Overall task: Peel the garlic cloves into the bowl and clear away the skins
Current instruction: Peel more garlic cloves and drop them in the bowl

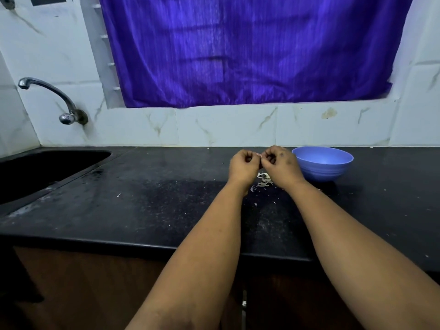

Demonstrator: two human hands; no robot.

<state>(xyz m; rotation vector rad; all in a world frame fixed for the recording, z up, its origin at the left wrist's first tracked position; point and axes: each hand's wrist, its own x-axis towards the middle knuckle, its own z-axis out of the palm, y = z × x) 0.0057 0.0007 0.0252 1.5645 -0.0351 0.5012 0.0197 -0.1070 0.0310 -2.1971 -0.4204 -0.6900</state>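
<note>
Both hands (260, 163) pinching a garlic clove (259, 156)

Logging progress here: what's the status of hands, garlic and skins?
Left hand and right hand pinch a small garlic clove. Round blue plastic bowl right. Papery skins heaped below.

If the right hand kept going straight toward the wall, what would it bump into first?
Probably the tiled wall. The right hand, pinching a small pale bit with the left hand, points away from the person. The blue bowl sits just to its right, so it might brush the rim; depth is unclear.
</note>
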